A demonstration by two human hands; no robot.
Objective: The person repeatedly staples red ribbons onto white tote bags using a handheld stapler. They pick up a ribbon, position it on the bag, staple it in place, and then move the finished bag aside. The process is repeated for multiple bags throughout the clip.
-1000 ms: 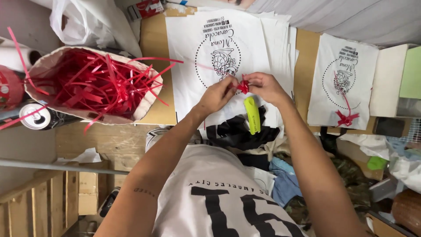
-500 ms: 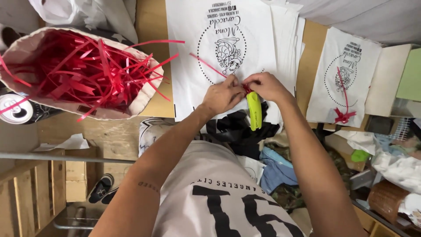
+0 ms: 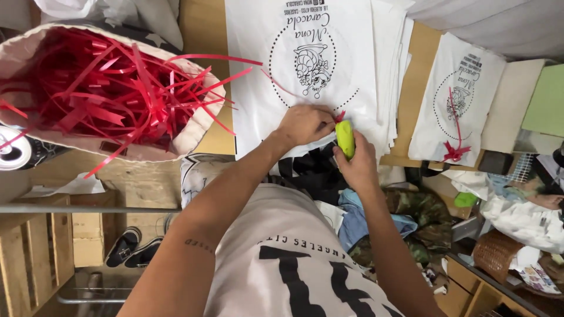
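Head view, looking straight down over the person's chest and forearms at a cluttered wooden table (image 3: 208,138).

The left hand (image 3: 302,124) lies knuckles-up on the lower edge of a white printed bag (image 3: 305,70), the top one of a stack. Its fingers are curled closed, pinching a small piece of red ribbon (image 3: 339,116) at the bag's bottom edge. A thin strand of the same ribbon runs up and left across the bag's face.

The right hand (image 3: 355,161) sits just below and beside the left, nearly touching it. Its fingers are wrapped shut around a yellow-green tool (image 3: 345,138), whose upper end meets the ribbon. Whether that tool is a cutter or a lighter cannot be told.

To do this step well, it seems wise to keep the pinch firm and close to the tool's tip, so the ribbon stays taut and the bag's fabric stays out of the tool's way. Holding the bag flat with the heel of the left hand should stop the stack sliding.

Left of the hands, well apart, a cloth sack (image 3: 194,126) lies open and full of loose red strips (image 3: 111,88). To the right, on another surface, a second bag (image 3: 449,100) already carries a tied red bow (image 3: 453,152). A drink can (image 3: 13,154) shows at the far left edge. Below the table are shoes (image 3: 130,249) and heaped clothing (image 3: 411,217).
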